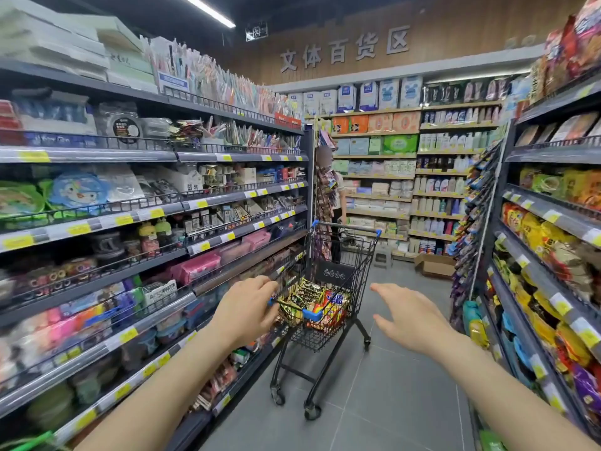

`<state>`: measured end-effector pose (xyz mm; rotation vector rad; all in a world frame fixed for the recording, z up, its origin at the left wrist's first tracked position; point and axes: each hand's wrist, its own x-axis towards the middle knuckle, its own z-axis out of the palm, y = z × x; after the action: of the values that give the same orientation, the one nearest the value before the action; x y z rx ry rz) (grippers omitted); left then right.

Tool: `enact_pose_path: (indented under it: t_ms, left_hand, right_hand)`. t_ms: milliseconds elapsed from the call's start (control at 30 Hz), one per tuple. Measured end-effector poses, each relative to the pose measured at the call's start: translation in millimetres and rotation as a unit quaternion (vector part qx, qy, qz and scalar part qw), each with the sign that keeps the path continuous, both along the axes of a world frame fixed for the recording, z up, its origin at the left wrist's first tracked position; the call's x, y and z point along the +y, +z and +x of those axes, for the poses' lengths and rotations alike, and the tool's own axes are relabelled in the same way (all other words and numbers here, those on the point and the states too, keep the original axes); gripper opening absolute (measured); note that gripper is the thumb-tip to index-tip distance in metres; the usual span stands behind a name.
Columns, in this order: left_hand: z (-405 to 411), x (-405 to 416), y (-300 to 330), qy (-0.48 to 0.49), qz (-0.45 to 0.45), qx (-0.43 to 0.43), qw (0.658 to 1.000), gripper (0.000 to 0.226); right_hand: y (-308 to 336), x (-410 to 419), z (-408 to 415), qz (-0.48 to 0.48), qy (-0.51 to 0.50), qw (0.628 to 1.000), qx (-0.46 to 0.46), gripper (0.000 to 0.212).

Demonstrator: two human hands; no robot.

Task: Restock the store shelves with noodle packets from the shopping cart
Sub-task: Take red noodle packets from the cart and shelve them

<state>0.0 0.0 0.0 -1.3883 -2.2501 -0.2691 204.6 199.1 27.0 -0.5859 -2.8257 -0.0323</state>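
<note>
Shelves [549, 219] on right hold noodle stock; cart [328, 288] sits mid-aisle, left of centre, noodle packets [320, 304] heaped inside. Risk, I reckon: cart rolls off w/ a one-sided push, or clips the left rack. My left hand [247, 307] curls at the near handle, touching it, grip not confirmed. Right hand [406, 317] spread flat, empty, short of cart.

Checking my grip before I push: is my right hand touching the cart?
Apart. The head view shows the right hand open in the air, with bare floor between it and the cart.
</note>
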Motion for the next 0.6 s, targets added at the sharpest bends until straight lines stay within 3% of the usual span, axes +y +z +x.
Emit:
enact_pose_path:
  t_ms: [233,333,467,600]
  left_hand:
    - [-72,20,-6,0.005,-0.03,0.019,0.999,0.073]
    - [-111,29,-2,0.005,-0.049,0.025,0.998,0.071]
    - [-168,43,9,0.017,-0.083,0.023,0.996,0.04]
    - [-221,60,14,0.012,-0.087,0.02,0.996,0.065]
  right_hand:
    - [0,28,-84,0.018,0.029,0.999,-0.026,0.056]
    - [1,41,-129,0.014,0.032,0.999,-0.016,0.057]
    - [4,55,-191,0.009,0.043,0.999,-0.012,0.058]
    - [6,72,-246,0.004,0.04,0.999,0.006,0.057]
